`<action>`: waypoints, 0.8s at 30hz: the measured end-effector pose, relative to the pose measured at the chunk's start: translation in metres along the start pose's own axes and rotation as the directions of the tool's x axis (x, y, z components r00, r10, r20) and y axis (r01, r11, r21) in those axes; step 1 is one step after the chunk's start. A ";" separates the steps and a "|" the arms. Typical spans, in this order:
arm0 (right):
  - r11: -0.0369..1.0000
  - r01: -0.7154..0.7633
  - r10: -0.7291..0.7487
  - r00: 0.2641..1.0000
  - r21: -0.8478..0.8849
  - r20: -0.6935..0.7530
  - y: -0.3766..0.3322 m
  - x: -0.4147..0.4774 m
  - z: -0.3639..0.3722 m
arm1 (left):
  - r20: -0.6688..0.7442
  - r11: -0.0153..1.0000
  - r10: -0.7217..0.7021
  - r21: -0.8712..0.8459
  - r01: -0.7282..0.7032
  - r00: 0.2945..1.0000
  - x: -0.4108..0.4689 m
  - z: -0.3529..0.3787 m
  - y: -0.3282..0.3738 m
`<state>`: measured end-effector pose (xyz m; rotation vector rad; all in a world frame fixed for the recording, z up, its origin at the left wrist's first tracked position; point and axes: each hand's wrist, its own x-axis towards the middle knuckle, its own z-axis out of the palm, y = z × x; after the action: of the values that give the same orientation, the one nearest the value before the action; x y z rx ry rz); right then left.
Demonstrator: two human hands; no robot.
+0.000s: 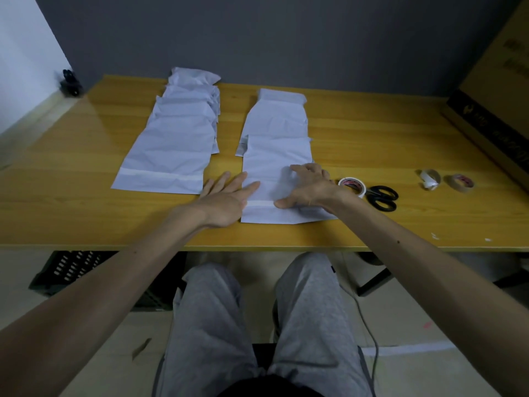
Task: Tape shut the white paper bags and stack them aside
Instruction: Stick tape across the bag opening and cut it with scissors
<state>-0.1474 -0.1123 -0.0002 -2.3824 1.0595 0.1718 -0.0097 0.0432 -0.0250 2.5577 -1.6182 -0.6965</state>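
Observation:
Two rows of white paper bags lie on the wooden table (372,156). The left row (174,133) overlaps front to back, and its nearest bag shows a strip of tape across it. In the right row the nearest bag (272,167) lies under both hands, with a tape strip (260,203) across its near end. My left hand (226,196) rests flat on the bag's left edge, fingers straight. My right hand (306,187) presses on the bag's right side with spread fingers, thumb at the tape strip. A roll of tape (352,185) lies just right of my right hand.
Black-handled scissors (382,197) lie beside the tape roll. Two more tape rolls (429,179) (460,183) sit further right. A large cardboard box (498,90) stands at the table's right end. A black crate (71,270) is under the table on the left.

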 end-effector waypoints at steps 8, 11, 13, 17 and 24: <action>0.999 -0.007 0.008 0.999 -0.048 0.032 0.009 -0.005 -0.007 | 0.016 1.000 0.003 0.007 -0.003 1.000 0.000 -0.001 0.001; 0.987 -0.036 0.035 0.999 -0.160 -0.011 0.001 -0.005 -0.006 | 0.003 0.999 0.003 0.041 -0.004 1.000 -0.001 -0.004 0.006; 0.976 -0.036 0.035 0.999 -0.216 -0.009 -0.005 -0.003 -0.007 | -0.036 0.998 0.011 0.066 -0.008 0.999 -0.001 -0.009 0.009; 0.968 -0.013 0.009 1.000 -0.249 -0.017 -0.011 -0.003 -0.002 | -0.091 0.999 0.028 -0.021 -0.030 0.995 0.001 -0.023 0.016; 0.994 0.025 -0.028 0.999 -0.108 -0.028 -0.006 -0.008 0.004 | -0.233 0.954 0.095 -0.256 -0.155 0.968 0.005 -0.018 0.033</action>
<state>-0.1477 -0.1016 0.0011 -2.5018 1.0559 0.1895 -0.0295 0.0204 -0.0021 2.2278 -1.4834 -0.5597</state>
